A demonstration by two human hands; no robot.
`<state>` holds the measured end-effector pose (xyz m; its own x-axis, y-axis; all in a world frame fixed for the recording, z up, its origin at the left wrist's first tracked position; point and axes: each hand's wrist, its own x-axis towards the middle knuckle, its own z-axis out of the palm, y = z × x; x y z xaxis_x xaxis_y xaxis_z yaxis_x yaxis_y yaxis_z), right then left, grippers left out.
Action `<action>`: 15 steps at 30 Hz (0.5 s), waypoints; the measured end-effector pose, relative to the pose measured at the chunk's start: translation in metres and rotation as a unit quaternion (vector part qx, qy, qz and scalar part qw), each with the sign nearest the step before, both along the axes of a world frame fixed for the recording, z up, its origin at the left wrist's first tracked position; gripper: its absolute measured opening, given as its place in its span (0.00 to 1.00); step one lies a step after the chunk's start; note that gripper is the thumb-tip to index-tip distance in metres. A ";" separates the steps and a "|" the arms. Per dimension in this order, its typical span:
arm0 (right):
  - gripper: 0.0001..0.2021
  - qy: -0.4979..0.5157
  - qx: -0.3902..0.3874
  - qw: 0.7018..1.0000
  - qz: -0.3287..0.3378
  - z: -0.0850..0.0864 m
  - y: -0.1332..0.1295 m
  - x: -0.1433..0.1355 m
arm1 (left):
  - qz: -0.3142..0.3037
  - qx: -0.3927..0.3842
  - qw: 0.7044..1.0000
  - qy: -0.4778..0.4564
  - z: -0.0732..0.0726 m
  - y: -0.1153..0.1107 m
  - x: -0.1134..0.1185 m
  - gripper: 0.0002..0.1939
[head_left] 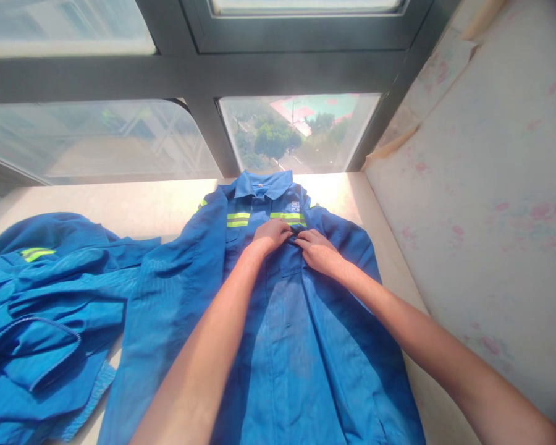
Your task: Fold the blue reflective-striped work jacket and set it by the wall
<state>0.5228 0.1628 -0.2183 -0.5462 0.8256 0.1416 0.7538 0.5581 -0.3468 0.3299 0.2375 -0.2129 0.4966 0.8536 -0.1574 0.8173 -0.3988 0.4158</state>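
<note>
A blue work jacket (287,309) with yellow-green reflective strips lies front side up, its collar pointing towards the window. Both hands are on its chest, just below the reflective strip and the small white print. My left hand (272,235) has its fingers closed on the jacket's cloth near the front placket. Close beside it, my right hand (317,248) pinches a fold of the same cloth. The fingertips of the two hands nearly meet. What exactly lies between them is too small to make out.
Another blue garment (65,296) with reflective strips and an open zipper lies crumpled on the left. Both rest on a pale sill (167,201). Behind it stands a grey-framed window (204,77); a wall with flowered paper (500,247) bounds the right side.
</note>
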 end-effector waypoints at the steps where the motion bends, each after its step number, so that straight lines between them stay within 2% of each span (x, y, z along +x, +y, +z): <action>1: 0.20 0.003 -0.003 1.000 0.000 0.000 0.000 0.000 | -0.003 0.001 1.000 -0.003 -0.001 0.000 0.000 0.12; 6: 0.21 0.040 -0.013 0.999 0.008 -0.005 0.002 0.005 | -0.003 0.009 1.000 -0.016 -0.002 -0.001 -0.001 0.12; 11: 0.14 0.082 -0.044 0.995 0.025 -0.008 0.013 0.011 | -0.001 0.008 1.000 -0.029 -0.001 -0.002 -0.001 0.12; 15: 0.09 0.087 -0.088 0.992 0.004 -0.004 0.024 0.011 | 0.001 0.005 1.000 -0.031 -0.001 -0.001 0.001 0.11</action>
